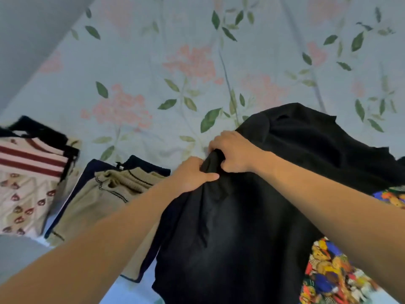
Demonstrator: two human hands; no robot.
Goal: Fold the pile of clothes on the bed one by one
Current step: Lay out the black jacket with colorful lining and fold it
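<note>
Both hands bunch one edge of a black garment over the bed.

Bed (252, 47) under a pale blue sheet printed with pink flowers and green leaves; large black cloth garment (241, 227) lifted at centre-right, its far part draped on the sheet; bright multicoloured patterned cloth (328, 273) lies beneath it at right; folded beige garment with dark trim (96, 200) rests left of centre; folded cream cloth with red stripes (28, 172) lies far left; right hand (234, 150) in closed grip, fingers curled round the gathered black edge; left hand (195, 174) just beside it, pinching the same fold.
</note>
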